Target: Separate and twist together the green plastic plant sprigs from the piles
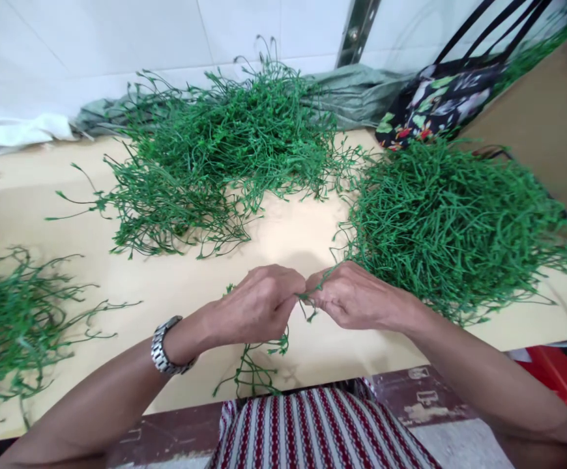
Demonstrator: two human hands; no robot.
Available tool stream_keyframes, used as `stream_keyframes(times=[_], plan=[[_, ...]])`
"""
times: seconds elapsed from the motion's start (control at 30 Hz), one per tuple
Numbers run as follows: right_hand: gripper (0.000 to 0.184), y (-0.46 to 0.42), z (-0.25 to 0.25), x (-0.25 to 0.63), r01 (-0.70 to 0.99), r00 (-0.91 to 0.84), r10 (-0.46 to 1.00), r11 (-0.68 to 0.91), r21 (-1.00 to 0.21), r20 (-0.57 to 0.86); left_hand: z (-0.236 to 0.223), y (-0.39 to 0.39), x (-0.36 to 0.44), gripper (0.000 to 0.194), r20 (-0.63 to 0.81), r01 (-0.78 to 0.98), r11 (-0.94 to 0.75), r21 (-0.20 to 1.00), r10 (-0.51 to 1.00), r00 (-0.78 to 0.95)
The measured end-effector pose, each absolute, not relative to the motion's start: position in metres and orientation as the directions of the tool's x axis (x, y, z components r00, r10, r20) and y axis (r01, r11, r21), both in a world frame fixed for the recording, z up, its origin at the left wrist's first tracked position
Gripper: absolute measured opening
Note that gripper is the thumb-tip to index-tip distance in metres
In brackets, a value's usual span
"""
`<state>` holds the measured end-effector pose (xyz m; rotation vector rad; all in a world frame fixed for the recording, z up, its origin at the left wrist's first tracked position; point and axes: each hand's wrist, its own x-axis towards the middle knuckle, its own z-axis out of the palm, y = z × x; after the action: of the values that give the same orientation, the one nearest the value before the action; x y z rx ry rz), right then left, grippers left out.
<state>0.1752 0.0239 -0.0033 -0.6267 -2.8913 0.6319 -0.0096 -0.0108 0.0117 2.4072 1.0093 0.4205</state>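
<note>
My left hand [265,301], with a metal watch [160,345] on its wrist, is closed around thin green artificial plant stems. Some branched stem ends [254,372] hang below it, and a little green shows behind it. Knuckle to knuckle with it, my right hand [352,295] is closed in a pinch on a green stem piece [309,301] that pokes out between the two hands. The fingertips of both hands are mostly hidden. Just beyond my right hand lies a large heap of green stems [454,225].
A second stem heap [234,130] lies at the back, a third [10,332] at the left edge. They rest on a pale tabletop [293,228]. A flowered black bag [440,104] and a cardboard sheet [542,130] stand at the back right. Red material [562,381] shows at the lower right.
</note>
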Motion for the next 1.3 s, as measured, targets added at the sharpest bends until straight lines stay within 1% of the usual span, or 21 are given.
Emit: stream_keyframes(times=[0.07, 0.13, 0.2, 0.27, 0.33, 0.37, 0.43, 0.5, 0.57, 0.67, 0.73, 0.8, 0.9, 1.0, 1.07, 1.17, 1.3], plan=[[0.02, 0.025, -0.001, 0.176, 0.321, -0.928, 0.373, 0.819, -0.477, 0.017, 0.013, -0.012, -0.011, 0.019, 0.077, 0.527, -0.604, 0.599, 0.698, 0.712], [0.021, 0.025, -0.002, 0.176, 0.288, -0.935, 0.353, 0.809, -0.513, 0.033, 0.014, -0.013, -0.012, 0.019, 0.043, 0.5, -0.552, 0.667, 0.699, 0.714], [0.023, 0.025, -0.004, 0.176, 0.279, -0.931, 0.36, 0.809, -0.517, 0.061, 0.015, -0.013, -0.012, 0.017, -0.04, 0.493, -0.413, 0.766, 0.734, 0.678], [0.026, 0.023, -0.007, 0.175, 0.296, -0.909, 0.402, 0.807, -0.511, 0.108, 0.015, -0.012, -0.013, 0.016, -0.149, 0.487, -0.208, 0.848, 0.789, 0.596], [0.025, 0.021, -0.011, 0.174, 0.334, -0.859, 0.479, 0.794, -0.508, 0.183, 0.013, -0.011, -0.012, 0.014, -0.217, 0.476, -0.054, 0.878, 0.841, 0.495], [0.024, 0.019, -0.013, 0.173, 0.354, -0.823, 0.519, 0.786, -0.508, 0.23, 0.012, -0.011, -0.012, 0.013, -0.227, 0.475, -0.015, 0.88, 0.865, 0.447], [0.021, 0.015, -0.017, 0.17, 0.393, -0.746, 0.582, 0.778, -0.49, 0.324, 0.009, -0.011, -0.011, 0.013, -0.215, 0.496, 0.001, 0.868, 0.902, 0.375], [0.02, 0.012, -0.019, 0.167, 0.418, -0.702, 0.597, 0.787, -0.454, 0.388, 0.007, -0.012, -0.008, 0.014, -0.189, 0.531, -0.017, 0.847, 0.924, 0.332], [0.02, 0.011, -0.021, 0.167, 0.426, -0.703, 0.591, 0.795, -0.431, 0.396, 0.008, -0.014, -0.006, 0.015, -0.161, 0.572, -0.05, 0.819, 0.936, 0.312], [0.021, 0.011, -0.022, 0.169, 0.392, -0.745, 0.566, 0.799, -0.456, 0.352, 0.012, -0.016, -0.003, 0.017, -0.138, 0.623, -0.124, 0.772, 0.924, 0.355], [0.025, 0.011, -0.021, 0.171, 0.321, -0.773, 0.535, 0.794, -0.516, 0.341, 0.016, -0.018, -0.002, 0.021, -0.137, 0.619, -0.187, 0.763, 0.889, 0.437], [0.032, 0.012, -0.019, 0.173, 0.219, -0.799, 0.502, 0.757, -0.616, 0.332, 0.019, -0.019, -0.002, 0.022, -0.148, 0.577, -0.227, 0.784, 0.835, 0.529], [0.037, 0.012, -0.018, 0.174, 0.052, -0.838, 0.451, 0.628, -0.776, 0.309, 0.021, -0.021, -0.004, 0.022, -0.17, 0.493, -0.224, 0.841, 0.756, 0.633], [0.035, 0.011, -0.018, 0.175, -0.092, -0.859, 0.409, 0.469, -0.878, 0.309, 0.021, -0.024, -0.006, 0.022, -0.181, 0.42, -0.185, 0.889, 0.699, 0.692], [0.031, 0.011, -0.021, 0.175, -0.143, -0.866, 0.4, 0.377, -0.915, 0.3, 0.021, -0.025, -0.006, 0.022, -0.193, 0.386, -0.148, 0.911, 0.672, 0.715], [0.026, 0.009, -0.027, 0.178, -0.15, -0.875, 0.41, 0.278, -0.949, 0.258, 0.021, -0.027, -0.006, 0.022, -0.206, 0.345, -0.094, 0.934, 0.647, 0.734], [0.024, 0.007, -0.032, 0.182, -0.145, -0.881, 0.421, 0.199, -0.969, 0.218, 0.017, -0.026, -0.006, 0.021, -0.242, 0.295, 0.022, 0.955, 0.632, 0.736]])
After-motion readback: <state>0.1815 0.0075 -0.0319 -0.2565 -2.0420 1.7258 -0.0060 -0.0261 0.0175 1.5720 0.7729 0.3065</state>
